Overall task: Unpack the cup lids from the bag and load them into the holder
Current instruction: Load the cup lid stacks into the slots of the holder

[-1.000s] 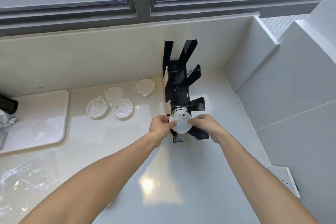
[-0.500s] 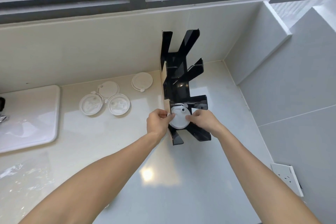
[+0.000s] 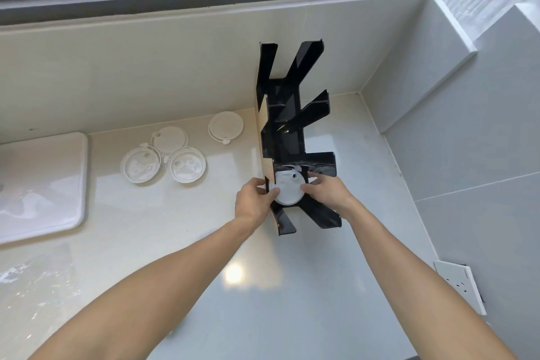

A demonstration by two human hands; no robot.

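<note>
Lid [image 3: 287,188] pinched by left hand [image 3: 253,202] and right hand [image 3: 327,194] inside holder [image 3: 287,137].

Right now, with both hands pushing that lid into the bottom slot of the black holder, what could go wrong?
1. Both hands, left hand and right hand, pinch the white cup lid by its edges; it might flex and pop out.
2. Nothing visibly steadies the tall black lid holder, so a hard push could shift or tip it.
3. Four loose lids lie left of it; a swinging forearm could scatter them.
</note>
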